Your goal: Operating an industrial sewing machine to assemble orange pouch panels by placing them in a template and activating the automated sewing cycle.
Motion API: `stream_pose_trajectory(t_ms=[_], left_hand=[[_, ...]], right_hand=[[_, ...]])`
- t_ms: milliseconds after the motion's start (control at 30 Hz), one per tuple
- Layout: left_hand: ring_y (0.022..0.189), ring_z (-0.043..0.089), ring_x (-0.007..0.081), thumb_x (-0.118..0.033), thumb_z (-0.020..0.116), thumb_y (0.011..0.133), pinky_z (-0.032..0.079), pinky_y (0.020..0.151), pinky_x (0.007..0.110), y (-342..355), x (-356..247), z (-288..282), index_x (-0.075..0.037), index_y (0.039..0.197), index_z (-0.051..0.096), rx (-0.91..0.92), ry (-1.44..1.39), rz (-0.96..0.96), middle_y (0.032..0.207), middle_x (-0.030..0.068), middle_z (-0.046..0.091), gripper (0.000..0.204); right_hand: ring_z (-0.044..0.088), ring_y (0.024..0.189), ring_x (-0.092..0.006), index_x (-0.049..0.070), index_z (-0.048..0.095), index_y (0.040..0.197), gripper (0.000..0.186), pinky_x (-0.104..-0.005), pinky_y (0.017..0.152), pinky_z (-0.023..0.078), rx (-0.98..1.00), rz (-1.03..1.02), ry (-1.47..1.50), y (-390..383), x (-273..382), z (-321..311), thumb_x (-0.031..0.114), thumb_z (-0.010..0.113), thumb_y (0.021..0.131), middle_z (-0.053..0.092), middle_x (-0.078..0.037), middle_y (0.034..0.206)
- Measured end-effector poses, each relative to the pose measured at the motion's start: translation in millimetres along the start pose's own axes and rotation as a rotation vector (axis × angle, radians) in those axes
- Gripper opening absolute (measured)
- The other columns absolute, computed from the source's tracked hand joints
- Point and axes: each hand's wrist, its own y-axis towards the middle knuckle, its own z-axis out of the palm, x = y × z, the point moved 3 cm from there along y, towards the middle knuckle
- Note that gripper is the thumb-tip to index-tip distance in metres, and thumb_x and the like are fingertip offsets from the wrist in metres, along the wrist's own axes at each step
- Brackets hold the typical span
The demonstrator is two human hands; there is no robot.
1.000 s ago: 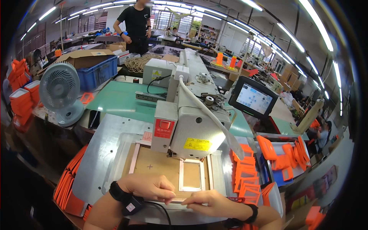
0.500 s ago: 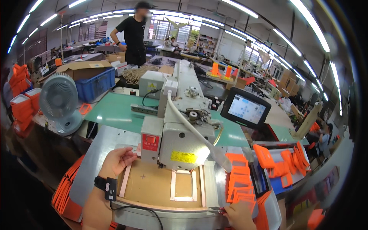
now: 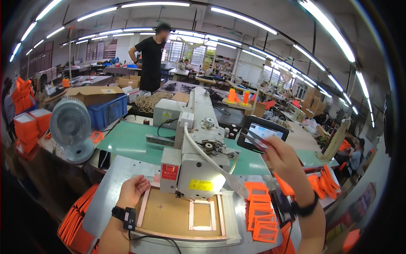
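My left hand [image 3: 133, 190], with a black watch on the wrist, rests with loosely curled fingers on the left edge of the brown template board [image 3: 165, 211] under the white sewing machine [image 3: 198, 156]. The board has a rectangular cut-out framed in pale strips [image 3: 202, 215]. My right hand [image 3: 281, 156] is raised, its fingertips reaching the lower right of the touch screen panel [image 3: 260, 132] beside the machine. It holds nothing. A pile of orange frame-shaped pieces [image 3: 260, 211] lies on the table just right of the board.
A white fan [image 3: 72, 127] stands at the left, with a blue crate [image 3: 108, 111] behind it. More orange pieces are stacked at the table's left edge [image 3: 76, 220] and far right [image 3: 323, 182]. A person in black [image 3: 151, 57] stands at the back.
My right hand has lifted off the board's front edge and gone up to the touch screen. My left hand has slid from the board's front to its left edge.
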Motion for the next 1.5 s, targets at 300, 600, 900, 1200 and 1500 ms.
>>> stream_pose_trajectory(t_ms=[300,600,900,1200,1500], left_hand=[[0.089,0.067,0.0320,-0.006,0.059,0.093,0.060,0.083,0.040,-1.5,-0.8,5.5,0.011,0.105,0.057,0.015,0.002,-0.034,0.098,0.0191,0.061,0.022],[0.088,0.066,0.0301,-0.007,0.056,0.094,0.060,0.084,0.040,-1.5,-5.5,4.9,0.011,0.110,0.056,0.018,0.036,-0.019,0.098,0.0173,0.060,0.024],[0.086,0.068,0.0274,-0.010,0.062,0.094,0.058,0.083,0.036,7.6,1.5,-10.0,0.003,0.104,0.063,0.036,-0.035,-0.019,0.093,0.0122,0.066,0.017],[0.126,0.046,0.0223,-0.027,0.055,0.098,0.037,0.104,0.039,12.7,-41.2,-29.2,-0.013,0.141,0.052,-0.057,0.313,0.242,0.134,0.0112,0.053,0.045],[0.114,0.055,0.0144,-0.014,0.051,0.097,0.040,0.097,0.030,-114.3,-74.5,46.5,-0.008,0.130,0.060,0.107,1.099,0.439,0.129,0.0055,0.060,0.035]], right_hand=[[0.060,0.100,-0.0240,0.008,0.070,0.119,0.038,-0.0321,0.088,0.047,0.469,-0.367,0.152,94.6,-12.1,83.7,-0.005,0.055,0.087,0.062,-0.012,0.105],[0.058,0.117,-0.0221,0.006,0.049,0.141,0.061,-0.0324,0.097,0.047,0.526,-0.223,0.289,76.2,7.1,66.0,-0.007,0.051,0.082,0.059,-0.013,0.135],[0.065,0.100,-0.0207,0.004,0.058,0.130,0.046,-0.0322,0.085,0.051,0.084,-0.060,0.008,-46.5,-21.1,-34.8,0.002,0.063,0.085,0.069,-0.011,0.112],[0.061,0.085,-0.0316,0.007,0.063,0.106,0.032,-0.0414,0.075,0.049,0.121,0.536,-0.411,-265.2,-96.2,-17.1,0.018,0.074,0.077,0.058,-0.011,0.094],[0.058,0.097,-0.0346,0.003,0.057,0.118,0.058,-0.0414,0.084,0.048,0.036,0.693,-0.228,-296.0,-138.6,27.2,0.027,0.081,0.070,0.053,-0.015,0.106]])
